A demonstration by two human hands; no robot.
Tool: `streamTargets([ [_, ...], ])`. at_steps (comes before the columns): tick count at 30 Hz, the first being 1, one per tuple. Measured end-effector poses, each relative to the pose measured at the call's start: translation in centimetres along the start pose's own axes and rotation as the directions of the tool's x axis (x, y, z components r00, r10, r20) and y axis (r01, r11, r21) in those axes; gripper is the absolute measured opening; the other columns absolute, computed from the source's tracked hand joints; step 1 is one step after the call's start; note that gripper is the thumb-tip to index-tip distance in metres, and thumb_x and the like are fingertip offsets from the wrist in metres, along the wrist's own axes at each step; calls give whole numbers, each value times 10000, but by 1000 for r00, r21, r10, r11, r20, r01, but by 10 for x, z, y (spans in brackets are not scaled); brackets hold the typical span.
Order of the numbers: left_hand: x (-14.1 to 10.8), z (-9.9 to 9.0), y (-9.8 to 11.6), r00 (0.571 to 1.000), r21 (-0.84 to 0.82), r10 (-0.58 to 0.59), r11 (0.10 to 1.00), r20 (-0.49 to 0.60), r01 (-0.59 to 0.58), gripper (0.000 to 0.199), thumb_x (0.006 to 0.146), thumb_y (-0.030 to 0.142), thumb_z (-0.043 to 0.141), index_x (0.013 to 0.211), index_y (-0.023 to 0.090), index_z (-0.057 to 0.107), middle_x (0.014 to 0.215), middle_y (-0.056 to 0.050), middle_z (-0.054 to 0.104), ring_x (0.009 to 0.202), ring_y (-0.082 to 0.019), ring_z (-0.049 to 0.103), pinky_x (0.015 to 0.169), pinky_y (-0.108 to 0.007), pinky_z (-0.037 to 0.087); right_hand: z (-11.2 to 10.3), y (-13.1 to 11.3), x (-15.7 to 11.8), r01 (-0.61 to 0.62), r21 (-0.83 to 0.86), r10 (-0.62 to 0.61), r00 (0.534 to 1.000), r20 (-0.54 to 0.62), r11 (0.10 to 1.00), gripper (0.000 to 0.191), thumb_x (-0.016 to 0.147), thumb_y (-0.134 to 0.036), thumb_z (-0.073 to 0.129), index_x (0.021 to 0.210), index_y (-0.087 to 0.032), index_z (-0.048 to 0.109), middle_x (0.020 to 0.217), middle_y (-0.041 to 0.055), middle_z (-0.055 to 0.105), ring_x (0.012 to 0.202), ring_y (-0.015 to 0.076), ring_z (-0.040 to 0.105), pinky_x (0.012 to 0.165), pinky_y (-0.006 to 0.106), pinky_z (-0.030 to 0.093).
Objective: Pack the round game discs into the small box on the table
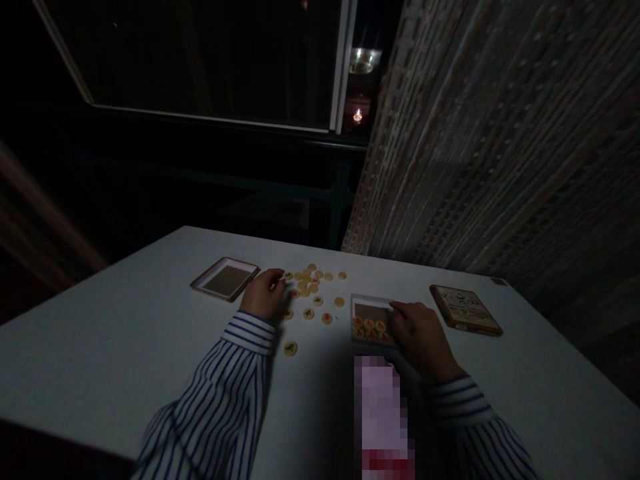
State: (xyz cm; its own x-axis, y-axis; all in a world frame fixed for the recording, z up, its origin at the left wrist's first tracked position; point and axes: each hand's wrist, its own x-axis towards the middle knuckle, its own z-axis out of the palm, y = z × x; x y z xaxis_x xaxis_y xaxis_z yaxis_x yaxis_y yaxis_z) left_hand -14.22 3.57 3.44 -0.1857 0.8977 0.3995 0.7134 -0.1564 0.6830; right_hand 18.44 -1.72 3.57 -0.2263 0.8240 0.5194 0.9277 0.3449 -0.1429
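Striped sleeves (pixel 215 400) reach over a smooth white table (pixel 100 347). On it, a shallow rectangular tray (pixel 371 311) holds round, red-marked discs (pixel 369 325). From the tray, loose round pieces (pixel 309 314) scatter toward ten o'clock; a flat printed box (pixel 466 309) sits at three, a stringy curtain (pixel 450 133) at one. The right hand (pixel 423 337) hides the tray's three-o'clock end, index finger at its rim, others curled; the left hand (pixel 263 293) bends beside a piece. Whether either grips, I cannot tell.
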Motion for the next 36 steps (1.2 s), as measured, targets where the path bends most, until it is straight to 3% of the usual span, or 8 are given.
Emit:
streamTargets([
  [5,1,-4,-5,998,138,36,989,49,-43,327,768,274,471,1042,161,608,989,-95,665,886,-203,614,816,-314,468,-4,-8,12,-13,70,12,1000,6,997,295,849,-264,422,1021,-132,621,948,95,665,885,215,560,789,359,417],
  [11,-1,-2,-8,988,156,29,986,150,-53,333,773,238,475,1070,159,603,1025,-104,662,952,-216,607,861,-313,451,-8,-34,47,91,49,-96,987,127,995,306,852,-272,423,1055,-148,615,1014,94,657,937,214,560,818,354,410],
  [21,-4,6,-7,946,219,-15,974,325,-60,378,757,249,530,1122,160,577,1115,-123,625,1044,-255,560,906,-350,415,13,-94,97,242,35,-236,890,391,970,325,860,-246,395,1083,-156,613,1051,87,646,962,171,559,840,272,363],
  [30,-5,8,-2,940,203,-34,979,341,-38,330,763,233,534,1083,177,586,1083,-117,635,1026,-245,567,892,-348,411,43,-119,112,294,16,-261,824,502,956,290,871,-269,376,898,-180,651,924,70,668,861,166,577,751,256,347],
  [36,-5,12,-6,951,179,-25,983,309,-32,312,763,201,532,1069,184,591,1070,-115,640,1017,-238,568,896,-345,404,57,-135,119,317,5,-268,793,546,948,228,840,-280,432,917,-191,628,958,74,652,893,180,564,736,264,344],
])
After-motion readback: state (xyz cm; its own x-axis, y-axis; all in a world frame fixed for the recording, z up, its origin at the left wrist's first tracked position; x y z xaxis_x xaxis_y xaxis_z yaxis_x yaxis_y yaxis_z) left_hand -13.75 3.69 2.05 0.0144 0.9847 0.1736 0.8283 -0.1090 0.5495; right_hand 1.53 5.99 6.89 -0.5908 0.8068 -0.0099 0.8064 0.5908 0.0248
